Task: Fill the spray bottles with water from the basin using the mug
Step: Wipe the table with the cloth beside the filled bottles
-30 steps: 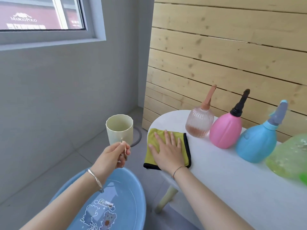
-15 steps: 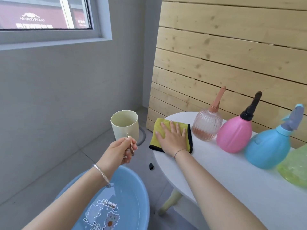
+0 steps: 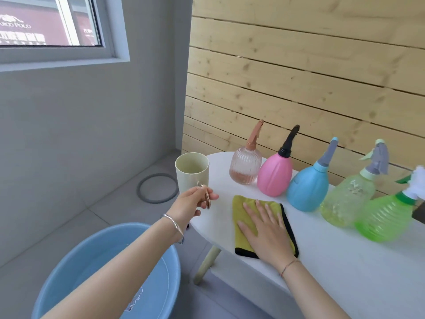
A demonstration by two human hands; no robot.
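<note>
Mug (image 3: 192, 177) handle mostly hidden (left hand (image 3: 190, 204) grips it).

— How does the person's left hand (image 3: 193, 202) sit?
— Up at the left end of the tabletop (image 3: 345, 261), forearm stretched in from the lower left, thumb and fingers pinching the handle of the mug (image 3: 192, 171), which it holds upright.
— And the right hand (image 3: 266, 231)?
— Palm down, fingers straight and slightly spread, flat on the cloth (image 3: 239, 210) near the tabletop's front edge, forearm entering from the lower right.
</note>
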